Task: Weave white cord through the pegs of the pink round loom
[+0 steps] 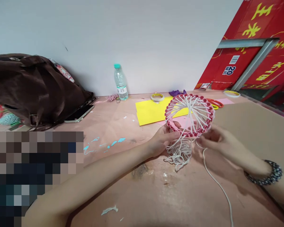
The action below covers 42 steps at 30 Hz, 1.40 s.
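Observation:
A round pink ring, edged with small rolled loops, is held up above the table. White cord is strung across it like spokes that meet near the middle. My left hand grips the ring's lower left edge, thumb in front. At the lower right edge, my right hand has its fingers pinched together on the white cord; its fingertips are partly hidden. Below the ring hangs a loose tangle of the same cord. One strand runs from near my right hand down to the front of the table.
Yellow paper, a tape roll and red-handled scissors lie behind the ring. A water bottle stands by the wall. At left are a dark bag and a phone. Red cartons are at right.

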### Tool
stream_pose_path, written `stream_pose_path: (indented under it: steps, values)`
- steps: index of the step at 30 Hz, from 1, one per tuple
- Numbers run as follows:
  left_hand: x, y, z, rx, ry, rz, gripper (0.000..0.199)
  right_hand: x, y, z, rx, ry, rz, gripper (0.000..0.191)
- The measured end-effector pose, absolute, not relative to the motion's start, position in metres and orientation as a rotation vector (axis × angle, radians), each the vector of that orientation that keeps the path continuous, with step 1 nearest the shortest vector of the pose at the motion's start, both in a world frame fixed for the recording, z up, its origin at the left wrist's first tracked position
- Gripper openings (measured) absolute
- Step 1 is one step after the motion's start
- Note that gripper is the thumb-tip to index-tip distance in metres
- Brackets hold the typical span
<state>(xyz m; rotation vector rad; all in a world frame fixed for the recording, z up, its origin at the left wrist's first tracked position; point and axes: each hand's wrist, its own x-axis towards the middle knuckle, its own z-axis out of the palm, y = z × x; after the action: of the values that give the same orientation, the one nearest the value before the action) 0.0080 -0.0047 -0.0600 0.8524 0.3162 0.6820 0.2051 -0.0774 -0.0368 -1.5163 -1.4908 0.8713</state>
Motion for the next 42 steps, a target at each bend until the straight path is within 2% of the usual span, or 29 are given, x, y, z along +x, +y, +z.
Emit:
stream_pose_path:
  steps: [2, 4, 9, 11, 13, 16, 18, 20, 24, 25, 26, 30, 32, 35, 39, 40, 42]
  values:
    - [0.008, -0.005, -0.06, 0.859, 0.308, 0.693, 0.043, 0.192, -0.083, -0.035, -1.442, -1.513, 1.113, 0.031]
    - [0.008, -0.004, -0.061, 0.859, 0.313, 0.696, 0.043, 0.203, -0.08, -0.035, -1.47, -1.452, 1.128, 0.035]
    - [0.008, -0.002, -0.062, 0.837, 0.332, 0.675, 0.045, 0.262, -0.061, -0.041, -1.895, -1.128, 0.44, 0.033]
    - [0.009, -0.002, -0.062, 0.834, 0.335, 0.678, 0.046, 0.258, -0.061, -0.042, -1.877, -1.134, 0.387, 0.038]
    - [0.009, -0.003, -0.062, 0.838, 0.335, 0.686, 0.045, 0.235, -0.067, -0.042, -1.703, -1.249, 0.655, 0.046]
    - [0.009, -0.003, -0.061, 0.839, 0.327, 0.698, 0.045, 0.204, -0.078, -0.041, -1.474, -1.43, 1.21, 0.037]
    - [0.008, -0.003, -0.062, 0.84, 0.32, 0.7, 0.045, 0.205, -0.078, -0.041, -1.429, -1.408, 1.32, 0.034]
    - [0.008, -0.003, -0.062, 0.839, 0.317, 0.698, 0.044, 0.225, -0.071, -0.043, -1.494, -1.334, 1.163, 0.035]
    - [0.008, -0.002, -0.063, 0.837, 0.322, 0.694, 0.044, 0.261, -0.058, -0.047, -1.848, -1.406, 0.442, 0.032]
    - [0.008, -0.002, -0.063, 0.842, 0.325, 0.693, 0.045, 0.258, -0.058, -0.046, -1.86, -1.428, 0.383, 0.031]
    - [0.008, -0.003, -0.062, 0.848, 0.327, 0.692, 0.045, 0.251, -0.061, -0.046, -1.817, -1.438, 0.447, 0.031]
    - [0.009, -0.004, -0.061, 0.861, 0.317, 0.693, 0.044, 0.206, -0.077, -0.042, -1.419, -1.377, 1.212, 0.039]
    - [0.009, -0.004, -0.061, 0.86, 0.318, 0.701, 0.044, 0.201, -0.078, -0.041, -1.359, -1.335, 1.354, 0.036]
    - [0.009, -0.003, -0.061, 0.856, 0.318, 0.689, 0.044, 0.228, -0.068, -0.043, -1.442, -1.218, 1.192, 0.033]
    - [0.008, -0.003, -0.06, 0.866, 0.343, 0.68, 0.045, 0.258, -0.058, -0.042, -1.801, -1.164, 0.555, 0.027]
    - [0.008, -0.003, -0.06, 0.872, 0.351, 0.681, 0.045, 0.255, -0.06, -0.041, -1.829, -1.202, 0.521, 0.027]
    - [0.008, -0.004, -0.059, 0.881, 0.353, 0.684, 0.043, 0.235, -0.067, -0.037, -1.714, -1.33, 0.751, 0.03]
